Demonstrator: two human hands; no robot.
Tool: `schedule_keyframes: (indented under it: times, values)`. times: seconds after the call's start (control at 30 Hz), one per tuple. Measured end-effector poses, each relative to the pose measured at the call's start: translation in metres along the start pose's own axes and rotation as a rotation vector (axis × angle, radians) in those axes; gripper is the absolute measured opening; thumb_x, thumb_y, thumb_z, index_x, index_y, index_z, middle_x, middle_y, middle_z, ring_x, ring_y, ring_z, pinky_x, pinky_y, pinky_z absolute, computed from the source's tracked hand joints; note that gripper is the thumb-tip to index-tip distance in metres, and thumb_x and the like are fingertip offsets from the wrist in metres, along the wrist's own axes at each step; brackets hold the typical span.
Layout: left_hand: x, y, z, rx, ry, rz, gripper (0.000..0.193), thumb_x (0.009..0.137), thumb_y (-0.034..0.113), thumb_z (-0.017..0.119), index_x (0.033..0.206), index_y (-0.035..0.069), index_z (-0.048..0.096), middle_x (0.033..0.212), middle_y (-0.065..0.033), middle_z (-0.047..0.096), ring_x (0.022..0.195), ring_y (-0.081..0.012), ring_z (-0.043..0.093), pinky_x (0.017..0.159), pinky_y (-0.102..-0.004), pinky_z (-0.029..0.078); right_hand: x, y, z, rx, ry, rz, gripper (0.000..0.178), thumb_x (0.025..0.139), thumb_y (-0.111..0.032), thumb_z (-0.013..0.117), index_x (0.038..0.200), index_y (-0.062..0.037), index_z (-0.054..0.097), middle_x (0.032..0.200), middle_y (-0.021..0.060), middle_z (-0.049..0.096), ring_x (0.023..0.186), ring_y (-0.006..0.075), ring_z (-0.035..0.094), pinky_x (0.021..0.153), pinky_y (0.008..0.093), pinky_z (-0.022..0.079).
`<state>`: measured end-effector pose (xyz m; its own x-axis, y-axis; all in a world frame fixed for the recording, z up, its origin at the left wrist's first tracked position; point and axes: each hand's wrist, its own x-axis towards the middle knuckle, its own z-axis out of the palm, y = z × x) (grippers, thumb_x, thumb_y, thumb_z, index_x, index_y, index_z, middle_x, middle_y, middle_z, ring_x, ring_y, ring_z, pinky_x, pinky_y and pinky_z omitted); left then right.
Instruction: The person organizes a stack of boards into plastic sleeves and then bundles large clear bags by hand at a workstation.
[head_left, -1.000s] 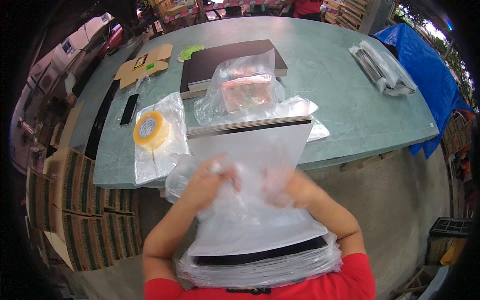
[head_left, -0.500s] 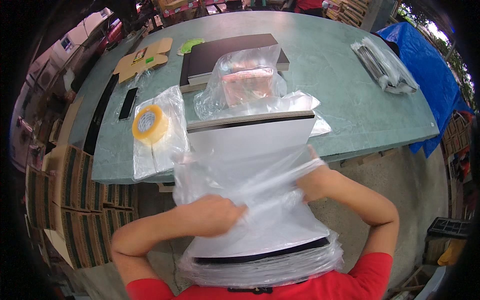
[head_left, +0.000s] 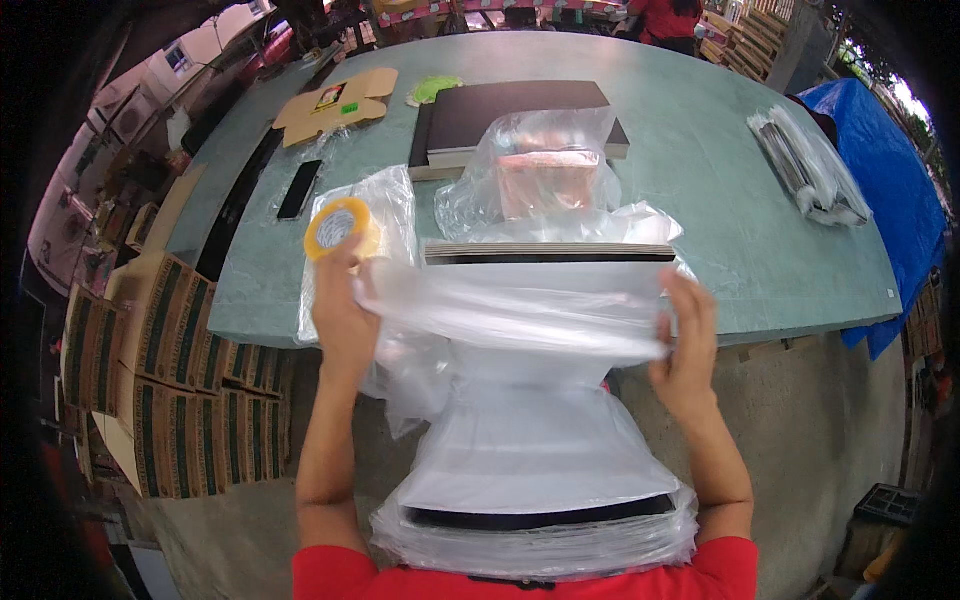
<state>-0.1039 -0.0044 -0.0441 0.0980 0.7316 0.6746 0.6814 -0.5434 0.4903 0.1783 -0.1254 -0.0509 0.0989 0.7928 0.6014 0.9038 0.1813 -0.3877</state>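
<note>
Pinching plastic bag (head_left: 510, 315) with left hand (head_left: 345, 315), stretched left-to-right toward right hand (head_left: 688, 350) — loosely spread, just at the bag's right edge.

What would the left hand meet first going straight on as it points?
Probably the tape roll: the left hand overlaps its lower edge in the picture, though the depth between them is unclear.

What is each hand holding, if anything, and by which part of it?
The left hand holds the plastic bag by its left side. The right hand is at the bag's right side; whether it grips cannot be told.
</note>
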Motion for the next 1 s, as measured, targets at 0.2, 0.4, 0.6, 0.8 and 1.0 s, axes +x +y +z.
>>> schedule_keyframes:
  times: [0.2,0.4,0.6,0.8,1.0]
  values:
    - [-0.002,0.001,0.003,0.016,-0.261,0.433,0.044,0.056,-0.009,0.057,0.098,0.003,0.055,0.079,-0.0071,0.056,0.072,-0.0157,0.053,0.058,-0.0250,0.042,-0.011,0.038,-0.010,0.092,0.098,0.062,0.041,0.054,0.011,0.052,0.091,-0.0030,0.061,0.091,0.0105,0.054,0.081,0.0204,0.055,0.064,0.0260,0.044]
    - [-0.028,-0.060,-0.001,-1.234,-1.027,-0.612,0.030,0.063,-0.001,0.058,0.093,-0.003,0.055,0.065,-0.0061,0.055,0.048,-0.0106,0.047,0.043,-0.0213,0.036,-0.038,0.088,-0.008,1.470,-0.570,0.743,0.024,0.061,0.003,0.060,0.085,0.0031,0.057,0.078,0.0065,0.058,0.072,0.0128,0.056,0.064,0.0224,0.044]
    - [-0.097,-0.069,0.028,-1.039,-1.194,-1.015,0.025,0.073,0.017,0.057,0.089,-0.002,0.058,0.054,-0.0024,0.045,0.038,-0.0061,0.032,0.034,-0.0194,0.023,-0.125,0.108,0.078,1.694,-0.812,1.057,0.017,0.070,-0.007,0.056,0.084,0.0025,0.056,0.073,0.0012,0.053,0.061,0.0085,0.046,0.054,0.0193,0.038]
    - [-0.052,0.002,-0.044,-0.938,-1.594,-0.058,0.034,0.077,0.033,0.057,0.085,0.000,0.057,0.067,-0.0079,0.051,0.070,-0.0165,0.051,0.060,-0.0270,0.039,-0.082,0.078,0.013,1.051,-1.166,0.649,0.024,0.074,-0.018,0.062,0.086,0.0017,0.058,0.078,0.0011,0.051,0.064,0.0057,0.045,0.050,0.0180,0.034]
    - [-0.071,-0.022,-0.043,-1.074,-1.726,-1.077,0.026,0.071,0.020,0.063,0.086,0.007,0.048,0.066,-0.0016,0.052,0.053,-0.0086,0.050,0.042,-0.0215,0.036,-0.089,0.080,0.010,1.266,-1.156,1.123,0.019,0.074,-0.014,0.061,0.073,-0.0049,0.044,0.067,-0.0011,0.048,0.051,0.0026,0.041,0.038,0.0149,0.029]
